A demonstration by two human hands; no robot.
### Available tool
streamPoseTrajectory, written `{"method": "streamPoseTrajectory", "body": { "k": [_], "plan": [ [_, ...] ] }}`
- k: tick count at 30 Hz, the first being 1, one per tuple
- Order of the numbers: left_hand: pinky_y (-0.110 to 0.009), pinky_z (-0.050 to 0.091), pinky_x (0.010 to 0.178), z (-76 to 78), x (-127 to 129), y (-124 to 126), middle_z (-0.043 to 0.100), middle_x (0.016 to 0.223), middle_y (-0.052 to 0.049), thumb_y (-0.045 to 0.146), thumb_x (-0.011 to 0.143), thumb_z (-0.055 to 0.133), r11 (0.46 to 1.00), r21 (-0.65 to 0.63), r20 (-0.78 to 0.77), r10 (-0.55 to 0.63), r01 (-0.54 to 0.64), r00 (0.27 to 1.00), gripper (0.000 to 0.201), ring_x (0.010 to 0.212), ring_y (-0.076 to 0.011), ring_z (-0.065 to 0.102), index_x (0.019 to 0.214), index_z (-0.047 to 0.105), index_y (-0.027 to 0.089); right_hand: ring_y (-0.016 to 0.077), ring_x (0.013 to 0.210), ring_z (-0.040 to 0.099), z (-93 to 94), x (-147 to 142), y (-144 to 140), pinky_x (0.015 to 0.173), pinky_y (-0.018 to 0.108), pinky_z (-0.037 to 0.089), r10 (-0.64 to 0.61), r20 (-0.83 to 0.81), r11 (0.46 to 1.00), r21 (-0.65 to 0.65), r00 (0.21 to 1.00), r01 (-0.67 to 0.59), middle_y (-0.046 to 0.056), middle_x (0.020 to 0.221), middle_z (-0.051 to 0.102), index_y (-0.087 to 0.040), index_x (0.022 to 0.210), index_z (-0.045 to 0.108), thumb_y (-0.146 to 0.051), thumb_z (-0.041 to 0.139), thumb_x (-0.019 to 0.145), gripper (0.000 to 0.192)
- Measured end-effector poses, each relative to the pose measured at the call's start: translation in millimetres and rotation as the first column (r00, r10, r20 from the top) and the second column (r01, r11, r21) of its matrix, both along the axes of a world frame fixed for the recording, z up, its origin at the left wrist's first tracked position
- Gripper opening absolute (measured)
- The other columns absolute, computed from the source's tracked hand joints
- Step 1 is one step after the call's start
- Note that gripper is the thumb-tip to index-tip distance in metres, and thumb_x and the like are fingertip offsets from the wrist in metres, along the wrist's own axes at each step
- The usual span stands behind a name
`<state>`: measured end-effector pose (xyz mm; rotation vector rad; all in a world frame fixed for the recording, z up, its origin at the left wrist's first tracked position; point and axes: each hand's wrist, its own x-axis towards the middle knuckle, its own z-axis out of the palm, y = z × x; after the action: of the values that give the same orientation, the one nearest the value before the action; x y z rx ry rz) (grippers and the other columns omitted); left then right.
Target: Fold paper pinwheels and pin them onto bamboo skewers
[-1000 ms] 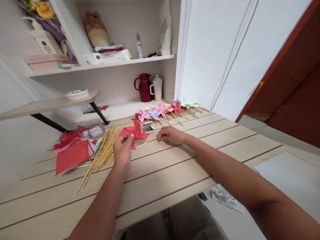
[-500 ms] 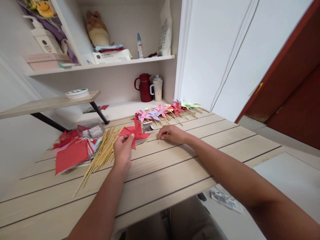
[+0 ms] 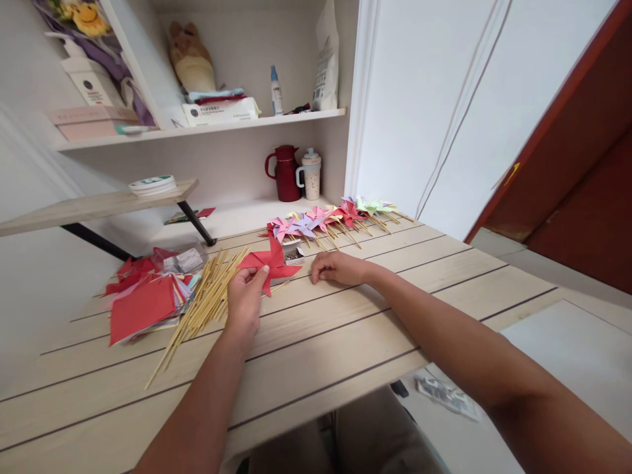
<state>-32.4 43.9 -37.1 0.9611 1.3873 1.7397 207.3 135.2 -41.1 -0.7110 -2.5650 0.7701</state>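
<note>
Between the thumb and fingers of my left hand (image 3: 245, 293) is a red paper pinwheel (image 3: 270, 264), its blades folded in toward the middle. My right hand (image 3: 336, 268) rests on the tabletop to the right of it, fingers curled together at the tips. Whatever those fingertips hold, if anything, is hidden. A small open box (image 3: 295, 254) of metal pins stands just behind the pinwheel, between the two hands. Thin wooden sticks (image 3: 207, 296) lie in a loose pile by my left hand.
Colored paper sheets (image 3: 141, 308) are stacked at the left. Finished pinwheels on sticks (image 3: 316, 220) lie in a row along the back. Behind them stand a dark red jug (image 3: 287, 174) and a speckled cup (image 3: 312, 178). A small raised shelf (image 3: 99, 205) overhangs the back left.
My left hand and the pinwheel have shifted slightly right. My right fingertips have come down over the spot where a small gold pin lay; the pin is out of sight.
</note>
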Motion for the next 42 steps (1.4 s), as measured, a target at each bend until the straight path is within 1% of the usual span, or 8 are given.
{"method": "streamPoseTrajectory", "body": {
  "k": [8, 13, 17, 21, 24, 27, 32, 42],
  "plan": [
    [-0.028, 0.051, 0.072, -1.5, 0, 0, 0.074, 0.084, -0.006, 0.036, 0.060, 0.088, 0.999, -0.016, 0.025, -0.040, 0.041, 0.999, 0.035, 0.076, -0.0160, 0.066, 0.082, 0.073, 0.014, 0.0181, 0.093, 0.066, 3.2, 3, -1, 0.088, 0.031, 0.051, -0.031, -0.003, 0.999, -0.044, 1.000, 0.031, 0.006, 0.100, 0.072, -0.020, 0.095, 0.077, -0.004, 0.055, 0.084, 0.030],
    [-0.028, 0.051, 0.071, -0.5, -2, 0, 0.074, 0.083, -0.006, 0.038, 0.059, 0.088, 0.999, -0.026, 0.027, -0.027, 0.027, 0.999, 0.036, 0.074, -0.0158, 0.065, 0.081, 0.073, 0.014, 0.0171, 0.083, 0.065, 6.9, 6, -5, 0.077, 0.028, 0.049, -0.147, 0.041, 0.983, -0.109, 0.988, 0.151, 0.004, 0.093, 0.074, -0.020, 0.107, 0.075, -0.009, 0.057, 0.084, 0.031],
    [-0.028, 0.051, 0.072, -0.6, -3, 0, 0.074, 0.085, -0.006, 0.037, 0.060, 0.088, 1.000, -0.009, 0.033, -0.023, 0.023, 0.999, 0.035, 0.076, -0.0161, 0.066, 0.083, 0.074, 0.014, 0.0197, 0.085, 0.066, 12.8, 5, -13, 0.075, 0.028, 0.047, -0.283, 0.090, 0.948, -0.123, 0.955, 0.292, 0.005, 0.094, 0.077, -0.020, 0.093, 0.075, -0.026, 0.066, 0.086, 0.013],
    [-0.028, 0.050, 0.069, -1.4, -3, 1, 0.075, 0.083, -0.007, 0.038, 0.063, 0.086, 0.999, -0.008, 0.010, -0.033, 0.034, 0.999, 0.034, 0.074, -0.0164, 0.066, 0.084, 0.075, 0.014, 0.0197, 0.083, 0.065, 13.8, 2, -18, 0.071, 0.028, 0.045, -0.334, 0.112, 0.928, -0.134, 0.936, 0.347, 0.005, 0.089, 0.076, -0.019, 0.086, 0.073, -0.033, 0.069, 0.084, 0.015],
    [-0.028, 0.050, 0.070, -1.7, -3, 0, 0.075, 0.083, -0.007, 0.039, 0.063, 0.086, 0.999, -0.004, 0.010, -0.041, 0.041, 0.999, 0.034, 0.075, -0.0167, 0.066, 0.083, 0.074, 0.014, 0.0179, 0.077, 0.063, 9.5, 0, -17, 0.067, 0.026, 0.044, -0.340, 0.103, 0.921, -0.167, 0.935, 0.353, 0.003, 0.083, 0.073, -0.019, 0.085, 0.072, -0.027, 0.074, 0.076, 0.012],
    [-0.029, 0.050, 0.072, -1.3, -3, 0, 0.074, 0.082, -0.006, 0.039, 0.063, 0.086, 0.999, 0.003, 0.012, -0.035, 0.035, 0.999, 0.034, 0.075, -0.0168, 0.065, 0.082, 0.074, 0.014, 0.0164, 0.074, 0.062, 5.0, -1, -14, 0.065, 0.025, 0.043, -0.336, 0.092, 0.921, -0.177, 0.937, 0.347, 0.002, 0.080, 0.072, -0.018, 0.081, 0.072, -0.020, 0.074, 0.072, 0.010],
    [-0.030, 0.050, 0.072, 0.3, -1, -1, 0.075, 0.083, -0.006, 0.038, 0.063, 0.085, 0.999, 0.004, 0.005, -0.036, 0.036, 0.999, 0.033, 0.078, -0.0178, 0.066, 0.083, 0.073, 0.015, 0.0154, 0.071, 0.061, 3.2, -2, -14, 0.064, 0.025, 0.042, -0.302, 0.064, 0.931, -0.196, 0.951, 0.308, 0.001, 0.077, 0.071, -0.018, 0.078, 0.073, -0.018, 0.070, 0.072, 0.007],
    [-0.029, 0.049, 0.070, 1.8, -1, -3, 0.074, 0.084, -0.007, 0.036, 0.065, 0.083, 0.999, -0.003, 0.008, -0.049, 0.050, 0.999, 0.032, 0.077, -0.0175, 0.065, 0.085, 0.073, 0.013, 0.0150, 0.069, 0.057, 2.3, -3, -16, 0.062, 0.026, 0.040, -0.259, 0.017, 0.944, -0.206, 0.966, 0.257, 0.002, 0.078, 0.070, -0.019, 0.084, 0.076, -0.020, 0.072, 0.073, 0.012]
  ]
}}
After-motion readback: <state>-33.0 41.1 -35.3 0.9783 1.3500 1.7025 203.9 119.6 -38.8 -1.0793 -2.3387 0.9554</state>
